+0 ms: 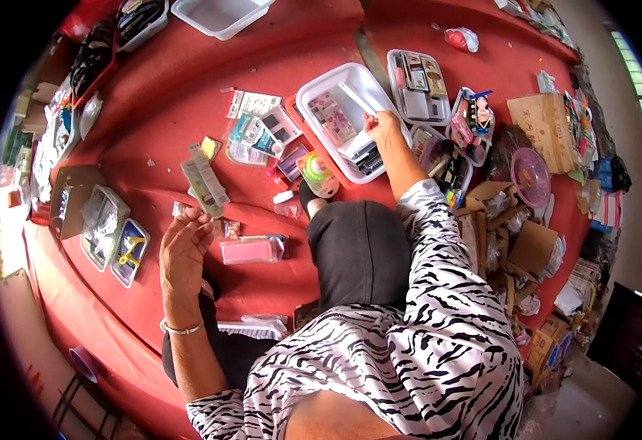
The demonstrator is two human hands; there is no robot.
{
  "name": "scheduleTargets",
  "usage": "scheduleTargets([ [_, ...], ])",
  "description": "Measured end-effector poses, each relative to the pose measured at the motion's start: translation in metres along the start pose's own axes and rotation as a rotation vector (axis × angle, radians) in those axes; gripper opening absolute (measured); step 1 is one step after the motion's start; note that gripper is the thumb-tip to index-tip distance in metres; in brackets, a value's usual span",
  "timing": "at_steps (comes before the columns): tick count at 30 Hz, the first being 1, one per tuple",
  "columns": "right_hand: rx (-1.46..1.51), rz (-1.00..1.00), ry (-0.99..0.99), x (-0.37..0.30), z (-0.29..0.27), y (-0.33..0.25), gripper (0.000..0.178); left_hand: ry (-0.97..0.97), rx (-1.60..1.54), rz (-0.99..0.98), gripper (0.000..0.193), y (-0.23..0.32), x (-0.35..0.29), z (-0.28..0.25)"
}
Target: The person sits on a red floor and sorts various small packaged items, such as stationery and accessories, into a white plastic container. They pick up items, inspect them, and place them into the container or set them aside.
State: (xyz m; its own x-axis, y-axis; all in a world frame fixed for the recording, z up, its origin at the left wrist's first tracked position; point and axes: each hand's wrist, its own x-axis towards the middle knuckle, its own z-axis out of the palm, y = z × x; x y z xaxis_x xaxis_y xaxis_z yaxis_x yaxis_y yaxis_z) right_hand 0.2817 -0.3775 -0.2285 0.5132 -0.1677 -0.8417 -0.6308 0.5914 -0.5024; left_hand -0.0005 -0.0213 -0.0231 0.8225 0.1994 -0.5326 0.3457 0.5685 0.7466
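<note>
Here, inside the white plastic tub (307, 97), a slim white strip (356, 97) slants lengthwise toward the nearer right hand (385, 130), fingertips drawn together; any pinch I cannot tell. Left of the tub, the left hand (184, 246) bunches beside a long pale packet (205, 180), its hold equally unclear.

2 hands (183, 246) (385, 132), 1 bracelet (184, 331), 1 pink basin (530, 178)

Head-worn fisheye view, facing downward
</note>
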Motion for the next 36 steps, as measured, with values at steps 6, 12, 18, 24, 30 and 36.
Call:
scheduleTargets([
  [6, 0.318, 0.194, 0.097, 0.013, 0.017, 0.020, 0.019, 0.011, 0.023, -0.002, 0.021, -0.001, 0.002, -0.002],
  [12, 0.183, 0.312, 0.085, 0.091, 0.009, 0.065, 0.021, 0.011, 0.031, -0.025, 0.022, -0.006, 0.005, -0.007],
  [18, -0.038, 0.133, 0.105, 0.031, 0.017, 0.057, 0.014, -0.017, 0.052, -0.041, 0.021, -0.007, 0.007, 0.000],
  [24, -0.019, 0.150, 0.006, 0.042, 0.010, 0.054, 0.013, -0.006, 0.095, -0.048, 0.021, -0.007, 0.007, 0.002],
  [30, 0.093, 0.135, -0.452, -0.006, 0.006, 0.034, 0.010, -0.010, 0.099, 0.000, 0.021, -0.009, 0.010, 0.002],
  [36, -0.390, 0.007, -0.938, -0.140, 0.044, 0.081, 0.024, -0.020, 0.060, 0.061, 0.046, -0.021, 0.018, 0.006],
])
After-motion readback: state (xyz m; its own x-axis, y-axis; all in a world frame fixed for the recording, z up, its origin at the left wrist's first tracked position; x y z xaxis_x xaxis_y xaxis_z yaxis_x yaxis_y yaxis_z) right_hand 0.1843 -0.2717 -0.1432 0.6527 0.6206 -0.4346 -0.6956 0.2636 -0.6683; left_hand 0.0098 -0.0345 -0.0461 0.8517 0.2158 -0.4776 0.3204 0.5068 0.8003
